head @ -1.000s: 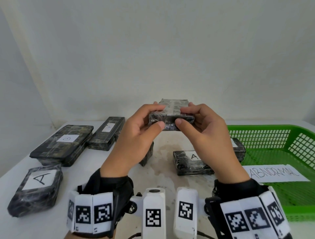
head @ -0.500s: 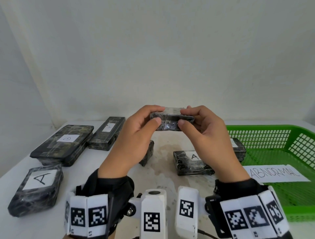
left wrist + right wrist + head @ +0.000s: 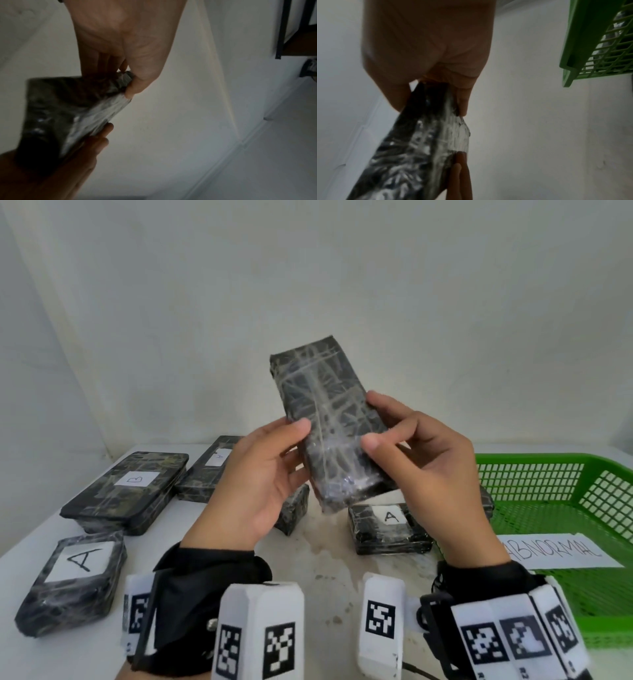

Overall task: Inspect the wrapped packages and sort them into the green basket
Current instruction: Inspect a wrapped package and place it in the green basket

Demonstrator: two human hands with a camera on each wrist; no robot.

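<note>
I hold a black package (image 3: 322,405) wrapped in clear film upright above the table, its broad face toward me with no label showing. My left hand (image 3: 298,446) grips its lower left edge, thumb on the front. My right hand (image 3: 376,422) grips the lower right edge with thumb and fingers. The left wrist view shows the package (image 3: 68,108) pinched by my left hand (image 3: 130,86). In the right wrist view the package (image 3: 419,148) hangs from my right hand (image 3: 436,94). The green basket (image 3: 548,463) stands at the right.
A paper sign reading ABNORMAL (image 3: 555,553) lies in the basket. Wrapped packages lie on the white table (image 3: 329,556): one marked A (image 3: 72,580) front left, one marked B (image 3: 130,487), another A (image 3: 212,463) behind it, and an A (image 3: 387,525) under my hands.
The package has swung from lying flat and edge-on to standing upright with its broad face toward me. Both hands rose a little and shifted to its lower edges.
</note>
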